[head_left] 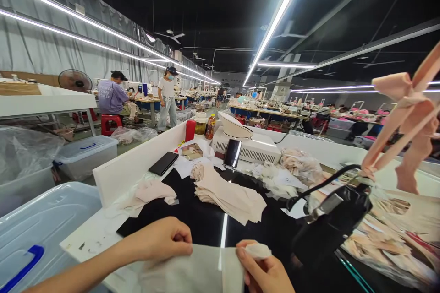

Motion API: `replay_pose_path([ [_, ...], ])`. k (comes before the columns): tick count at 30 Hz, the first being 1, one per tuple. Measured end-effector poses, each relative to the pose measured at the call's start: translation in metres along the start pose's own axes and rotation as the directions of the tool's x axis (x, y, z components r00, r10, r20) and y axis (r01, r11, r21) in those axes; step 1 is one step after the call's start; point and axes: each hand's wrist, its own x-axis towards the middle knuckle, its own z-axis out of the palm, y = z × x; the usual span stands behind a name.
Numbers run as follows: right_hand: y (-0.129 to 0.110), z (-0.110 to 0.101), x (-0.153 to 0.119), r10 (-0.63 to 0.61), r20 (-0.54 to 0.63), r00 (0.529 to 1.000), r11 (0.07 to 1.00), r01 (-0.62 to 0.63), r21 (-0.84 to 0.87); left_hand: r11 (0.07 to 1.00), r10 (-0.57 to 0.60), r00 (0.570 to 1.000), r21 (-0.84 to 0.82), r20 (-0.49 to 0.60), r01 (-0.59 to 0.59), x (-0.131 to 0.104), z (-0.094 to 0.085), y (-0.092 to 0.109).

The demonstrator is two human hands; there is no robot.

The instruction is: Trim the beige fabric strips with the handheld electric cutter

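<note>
A pale, thin piece of fabric (202, 268) is stretched between my hands at the near edge of the black work surface (206, 226). My left hand (168, 240) pinches its upper left corner, fingers curled. On the other side my right hand (263, 268) grips the upper right edge between thumb and fingers, with a bunched white bit showing at the fingertips. Just beyond lies a stack of cream fabric pieces (230, 192). Left of that stack is a loose cream piece (154, 192). The lower part of the held fabric is blurred and cut off by the frame.
A black machine (333, 224) with a cable stands at right, pink straps (405, 114) hanging above it. Phones (164, 163), a white device (247, 144) and bottles (210, 127) sit at the back. Lidded bins (48, 219) stand left. Two people are farther off.
</note>
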Motion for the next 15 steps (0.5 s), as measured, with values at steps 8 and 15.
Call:
replay_pose_path([
  [8,-0.002,0.012,0.034,-0.088,0.071,0.994,0.969,0.102,-0.223,0.919,0.107,0.953,0.394,-0.282,0.013,0.027,0.006,-0.007],
  [15,-0.001,0.002,0.052,-0.301,0.113,0.947,0.812,0.317,-0.49,0.623,0.7,0.712,0.536,-0.058,-0.57,0.028,0.053,-0.004],
])
